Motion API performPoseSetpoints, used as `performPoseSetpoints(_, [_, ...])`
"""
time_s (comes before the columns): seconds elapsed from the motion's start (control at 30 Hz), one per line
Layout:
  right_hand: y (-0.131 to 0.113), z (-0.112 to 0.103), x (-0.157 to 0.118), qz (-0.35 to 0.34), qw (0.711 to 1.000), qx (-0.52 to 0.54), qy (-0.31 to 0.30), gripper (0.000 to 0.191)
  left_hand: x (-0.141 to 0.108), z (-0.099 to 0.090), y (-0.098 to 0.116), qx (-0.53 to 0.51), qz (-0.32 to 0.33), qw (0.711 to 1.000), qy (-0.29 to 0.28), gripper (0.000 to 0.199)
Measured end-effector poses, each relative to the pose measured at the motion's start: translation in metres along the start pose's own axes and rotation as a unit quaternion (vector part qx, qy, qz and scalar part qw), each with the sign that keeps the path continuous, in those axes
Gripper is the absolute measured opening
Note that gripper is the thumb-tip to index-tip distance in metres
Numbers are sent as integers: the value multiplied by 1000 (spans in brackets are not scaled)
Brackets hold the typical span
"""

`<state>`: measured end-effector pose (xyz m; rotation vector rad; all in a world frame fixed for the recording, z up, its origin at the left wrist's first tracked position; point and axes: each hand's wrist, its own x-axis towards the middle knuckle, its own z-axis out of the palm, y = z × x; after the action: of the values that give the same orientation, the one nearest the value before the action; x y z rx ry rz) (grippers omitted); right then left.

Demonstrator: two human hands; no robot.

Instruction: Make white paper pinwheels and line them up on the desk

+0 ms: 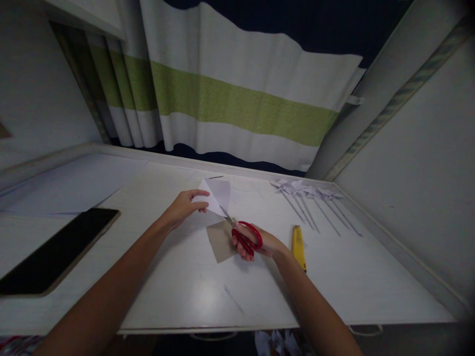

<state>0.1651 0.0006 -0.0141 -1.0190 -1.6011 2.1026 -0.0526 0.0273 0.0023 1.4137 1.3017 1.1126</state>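
In the head view, the left hand (188, 203) pinches a folded white paper sheet (218, 192) above the white worktop (174, 296). The right hand's (245, 231) fingers curl around red-handled metal scissors (238, 234), blades at the paper. That hand partly hides a flat beige square sheet (219, 243). Marks on the long yellow tool (298, 249) are too small to read.

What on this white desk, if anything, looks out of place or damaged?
Nothing looks spilled or damaged. A thin, pale strip, too faint to identify, seems stray: it lies alone near the front edge of the white desk, apart from the creased white paper and the red-handled metal scissors.
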Motion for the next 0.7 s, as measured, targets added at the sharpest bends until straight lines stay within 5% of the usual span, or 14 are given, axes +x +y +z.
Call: performPoseSetpoints(0.7, [1, 3, 2, -17, 998, -28, 49, 44, 2, 0, -1, 11, 1, 1000, 11, 38])
